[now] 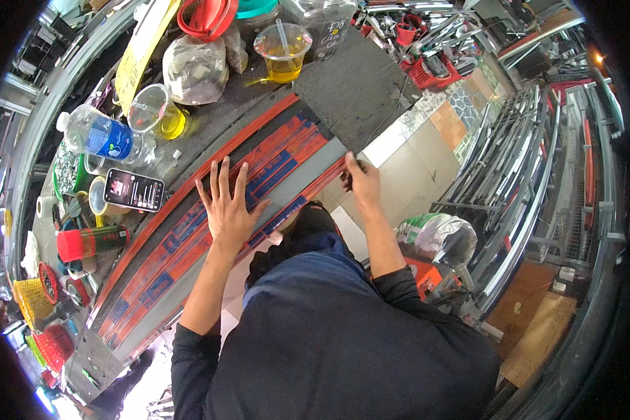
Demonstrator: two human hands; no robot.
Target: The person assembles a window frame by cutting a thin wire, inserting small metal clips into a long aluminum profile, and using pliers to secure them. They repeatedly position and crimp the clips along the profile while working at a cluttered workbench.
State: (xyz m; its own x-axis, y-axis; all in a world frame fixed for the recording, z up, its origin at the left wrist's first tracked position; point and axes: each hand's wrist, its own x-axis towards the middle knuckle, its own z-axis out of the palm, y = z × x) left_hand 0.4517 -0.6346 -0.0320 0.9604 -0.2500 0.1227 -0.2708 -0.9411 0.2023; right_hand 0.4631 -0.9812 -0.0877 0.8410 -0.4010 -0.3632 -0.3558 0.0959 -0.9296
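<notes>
Long metal or plastic profiles with red and blue film [276, 173] lie side by side across the dark workbench, with a bare grey strip [313, 162] among them. My left hand [229, 213] rests flat on the profiles, its fingers spread wide. At their right end, my right hand [362, 183] is closed, thumb and curled fingers against the nearest red strip. What sits between those fingers is too small and hidden to tell. One separate red strip [259, 126] runs along the far side of the group.
Beyond the profiles are a phone [134, 190], a plastic bottle [105, 135], cups of yellow liquid [283, 70] and a red cylinder [77, 244]. Baskets [52, 346] stand at the left end. On my right are a white sack [441, 238] and racks of long metal bars [500, 182].
</notes>
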